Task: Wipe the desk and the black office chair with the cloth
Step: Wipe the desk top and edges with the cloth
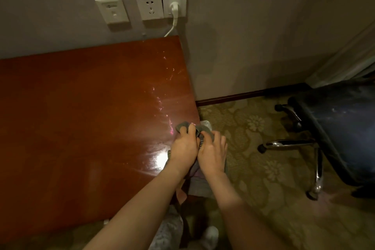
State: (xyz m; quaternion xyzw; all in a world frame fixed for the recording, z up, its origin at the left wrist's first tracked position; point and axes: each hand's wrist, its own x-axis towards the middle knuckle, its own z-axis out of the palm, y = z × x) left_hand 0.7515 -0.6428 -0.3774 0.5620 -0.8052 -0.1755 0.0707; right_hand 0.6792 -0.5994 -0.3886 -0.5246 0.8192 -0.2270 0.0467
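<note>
A grey cloth [183,125] is bunched between both hands at the desk's right front corner. My left hand [183,145] grips its left part, fingers curled over the fabric. My right hand [213,152] pinches the cloth's right part just past the desk edge; more grey cloth hangs below the hands. The reddish-brown wooden desk [81,117] fills the left half, with wet streaks and a light glare near the hands. The black office chair [341,128] stands to the right on the carpet, its chrome base and castors showing.
Wall sockets [150,6] with a white plug and cable sit above the desk's far edge. A pale basket rim [206,123] shows beside the desk corner, behind the hands. Patterned carpet [253,168] lies between desk and chair. A curtain [345,61] hangs at right.
</note>
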